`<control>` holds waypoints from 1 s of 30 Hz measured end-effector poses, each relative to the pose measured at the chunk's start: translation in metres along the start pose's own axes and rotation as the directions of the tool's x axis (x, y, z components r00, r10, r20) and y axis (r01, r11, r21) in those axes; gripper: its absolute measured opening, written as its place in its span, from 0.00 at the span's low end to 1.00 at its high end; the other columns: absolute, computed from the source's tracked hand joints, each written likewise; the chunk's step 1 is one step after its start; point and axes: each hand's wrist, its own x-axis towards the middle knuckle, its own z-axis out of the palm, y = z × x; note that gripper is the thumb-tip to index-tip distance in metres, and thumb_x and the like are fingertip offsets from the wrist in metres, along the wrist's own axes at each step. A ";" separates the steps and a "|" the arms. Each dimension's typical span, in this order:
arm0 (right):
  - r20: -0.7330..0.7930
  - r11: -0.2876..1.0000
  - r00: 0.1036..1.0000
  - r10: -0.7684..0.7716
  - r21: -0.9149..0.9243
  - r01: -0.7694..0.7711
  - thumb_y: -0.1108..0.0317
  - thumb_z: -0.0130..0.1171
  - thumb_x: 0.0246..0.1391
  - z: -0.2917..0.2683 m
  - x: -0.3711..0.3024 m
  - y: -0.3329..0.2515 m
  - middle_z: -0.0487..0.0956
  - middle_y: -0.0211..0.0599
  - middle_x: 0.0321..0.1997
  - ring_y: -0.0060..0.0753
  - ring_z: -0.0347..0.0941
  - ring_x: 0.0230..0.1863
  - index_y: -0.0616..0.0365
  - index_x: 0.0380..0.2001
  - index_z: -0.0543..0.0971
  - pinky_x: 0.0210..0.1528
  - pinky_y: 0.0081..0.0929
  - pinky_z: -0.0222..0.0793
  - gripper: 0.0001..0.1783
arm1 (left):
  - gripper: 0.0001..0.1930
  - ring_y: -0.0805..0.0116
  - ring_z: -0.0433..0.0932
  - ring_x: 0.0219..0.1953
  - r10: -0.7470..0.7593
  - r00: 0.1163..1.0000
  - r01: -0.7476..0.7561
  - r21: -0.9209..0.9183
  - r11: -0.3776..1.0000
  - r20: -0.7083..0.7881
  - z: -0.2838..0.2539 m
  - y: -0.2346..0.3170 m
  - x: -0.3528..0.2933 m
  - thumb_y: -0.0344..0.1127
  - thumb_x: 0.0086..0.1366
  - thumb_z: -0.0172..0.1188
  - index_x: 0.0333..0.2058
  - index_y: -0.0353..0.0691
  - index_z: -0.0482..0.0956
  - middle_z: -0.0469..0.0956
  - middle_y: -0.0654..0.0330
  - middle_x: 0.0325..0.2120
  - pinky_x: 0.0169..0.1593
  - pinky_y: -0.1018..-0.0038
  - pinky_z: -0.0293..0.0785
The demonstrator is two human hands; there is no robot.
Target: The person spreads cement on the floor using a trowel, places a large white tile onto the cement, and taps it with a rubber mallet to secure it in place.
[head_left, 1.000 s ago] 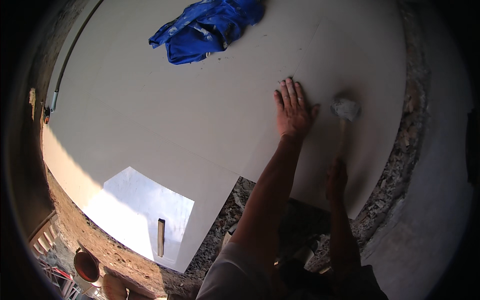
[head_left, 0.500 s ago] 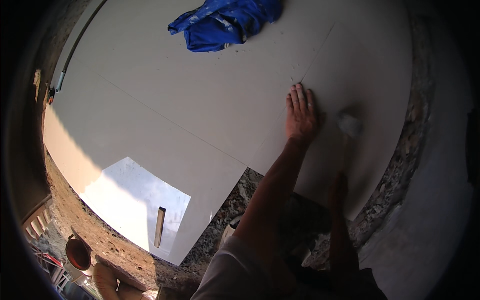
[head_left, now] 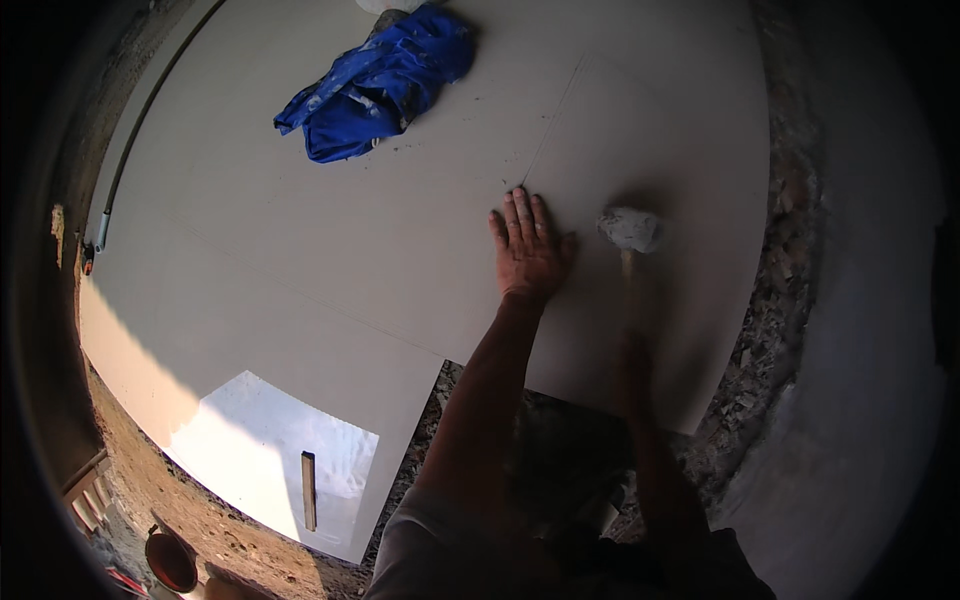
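Note:
My left hand (head_left: 530, 255) lies flat on a large pale floor tile (head_left: 690, 140), fingers spread, across the thin seam it shares with the neighbouring tile (head_left: 360, 240). To its right, my right hand (head_left: 635, 372), dim in shadow, grips the handle of a mallet (head_left: 630, 230). The mallet has a pale, dirty block head and a light wooden handle. Its head is over the right-hand tile; whether it touches the surface I cannot tell. My right fingers are mostly lost in the dark.
A crumpled blue cloth (head_left: 380, 85) lies on the tiles at the far side. A dark rod (head_left: 150, 105) runs along the left edge. A small wooden strip (head_left: 309, 490) rests near a bright patch. Rough rubble (head_left: 760, 350) borders the right, and a brown bucket (head_left: 172, 560) stands lower left.
The whole view has shifted, so the cloth and tiles appear further left and lower. My left hand stays flat at the seam; the mallet head shows more sharply and slightly closer to that hand.

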 end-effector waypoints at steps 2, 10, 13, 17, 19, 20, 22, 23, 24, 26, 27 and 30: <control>0.141 0.940 0.955 0.261 0.186 -0.285 0.67 0.43 0.66 0.004 0.003 0.002 0.72 0.56 0.54 0.59 0.69 0.55 0.67 0.53 0.70 0.58 0.47 0.65 0.18 | 0.42 0.52 0.33 0.73 0.000 1.000 0.000 0.018 1.000 -0.003 0.001 0.001 0.002 0.63 0.69 0.30 0.68 0.33 0.41 0.38 0.45 0.70 0.71 0.52 0.27; 0.072 0.980 0.980 0.185 0.066 -0.190 0.74 0.50 0.57 -0.006 -0.013 -0.001 0.70 0.59 0.55 0.63 0.70 0.52 0.65 0.59 0.65 0.54 0.52 0.67 0.25 | 0.44 0.51 0.35 0.73 0.023 0.999 -0.022 -0.006 1.000 0.024 -0.002 -0.018 -0.027 0.64 0.68 0.35 0.68 0.32 0.43 0.39 0.45 0.70 0.72 0.53 0.30; 0.119 0.979 0.971 0.206 -0.015 -0.205 0.75 0.50 0.56 -0.015 -0.037 -0.003 0.70 0.62 0.55 0.62 0.70 0.52 0.65 0.61 0.62 0.54 0.51 0.69 0.28 | 0.45 0.50 0.37 0.73 0.040 0.999 -0.041 0.026 0.999 0.035 -0.008 -0.044 -0.077 0.64 0.67 0.40 0.67 0.30 0.44 0.41 0.43 0.70 0.72 0.52 0.32; 0.020 0.963 0.964 0.264 0.046 -0.264 0.67 0.48 0.62 -0.026 -0.064 -0.004 0.72 0.58 0.47 0.55 0.73 0.44 0.66 0.58 0.64 0.45 0.45 0.73 0.23 | 0.44 0.48 0.42 0.72 0.079 0.995 -0.071 0.102 0.992 -0.068 -0.004 -0.061 -0.113 0.62 0.66 0.45 0.66 0.29 0.47 0.46 0.42 0.68 0.70 0.49 0.37; -0.036 0.831 0.850 0.526 0.234 -0.505 0.63 0.46 0.65 -0.043 -0.070 0.004 0.73 0.51 0.39 0.47 0.74 0.34 0.65 0.55 0.66 0.35 0.40 0.74 0.21 | 0.43 0.46 0.47 0.70 0.145 0.979 -0.126 0.134 0.983 -0.146 0.000 -0.060 -0.114 0.60 0.67 0.46 0.66 0.29 0.48 0.48 0.42 0.68 0.69 0.47 0.42; 0.048 0.597 0.682 0.730 0.442 -0.670 0.61 0.45 0.66 -0.049 -0.067 0.009 0.73 0.47 0.36 0.42 0.74 0.29 0.64 0.54 0.67 0.30 0.36 0.74 0.20 | 0.43 0.46 0.47 0.70 0.139 0.979 -0.118 0.141 0.983 -0.149 0.001 -0.058 -0.113 0.59 0.67 0.47 0.66 0.29 0.48 0.49 0.42 0.68 0.69 0.48 0.41; 0.118 0.229 0.441 0.890 0.720 -0.655 0.59 0.44 0.67 -0.070 -0.057 0.032 0.72 0.39 0.29 0.33 0.71 0.20 0.62 0.51 0.68 0.21 0.31 0.71 0.18 | 0.42 0.45 0.47 0.70 0.130 0.980 -0.108 0.150 0.983 -0.152 0.002 -0.055 -0.112 0.59 0.67 0.47 0.66 0.29 0.48 0.49 0.41 0.67 0.69 0.48 0.42; 0.071 0.165 0.378 0.923 0.814 -0.557 0.58 0.43 0.67 -0.081 -0.050 0.047 0.71 0.36 0.26 0.29 0.69 0.17 0.61 0.49 0.68 0.18 0.29 0.69 0.18 | 0.42 0.45 0.47 0.70 0.173 0.966 -0.146 0.148 0.978 -0.190 0.003 -0.054 -0.113 0.59 0.67 0.47 0.66 0.29 0.48 0.50 0.41 0.67 0.69 0.48 0.43; 0.045 0.104 0.325 0.944 0.898 -0.427 0.57 0.42 0.67 -0.090 -0.045 0.062 0.70 0.33 0.24 0.25 0.66 0.14 0.60 0.46 0.69 0.14 0.27 0.67 0.17 | 0.42 0.45 0.48 0.70 0.186 0.961 -0.155 0.159 0.975 -0.206 0.003 -0.053 -0.114 0.59 0.67 0.47 0.66 0.29 0.48 0.50 0.41 0.67 0.69 0.48 0.43; 0.067 -0.019 0.121 0.990 0.933 -0.359 0.55 0.42 0.66 -0.107 -0.034 0.103 0.69 0.33 0.22 0.26 0.66 0.13 0.57 0.39 0.68 0.12 0.28 0.65 0.16 | 0.42 0.43 0.51 0.69 0.204 0.953 -0.161 0.192 0.968 -0.225 0.005 -0.052 -0.116 0.58 0.68 0.47 0.66 0.29 0.47 0.51 0.40 0.66 0.68 0.47 0.46; 0.084 -0.055 0.056 0.995 0.919 -0.390 0.54 0.42 0.66 -0.112 -0.029 0.123 0.69 0.33 0.21 0.27 0.67 0.14 0.57 0.38 0.67 0.12 0.29 0.65 0.16 | 0.41 0.43 0.50 0.69 0.217 0.946 -0.173 0.192 0.966 -0.241 0.006 -0.052 -0.116 0.57 0.68 0.47 0.66 0.29 0.48 0.51 0.40 0.66 0.68 0.48 0.46; 0.201 -0.131 0.106 0.974 0.877 -0.462 0.53 0.44 0.64 -0.118 -0.032 0.171 0.69 0.33 0.21 0.27 0.67 0.14 0.55 0.38 0.66 0.11 0.29 0.64 0.16 | 0.41 0.43 0.50 0.69 0.206 0.951 -0.154 0.223 0.963 -0.231 0.009 -0.052 -0.117 0.57 0.68 0.47 0.66 0.28 0.49 0.52 0.39 0.66 0.68 0.49 0.47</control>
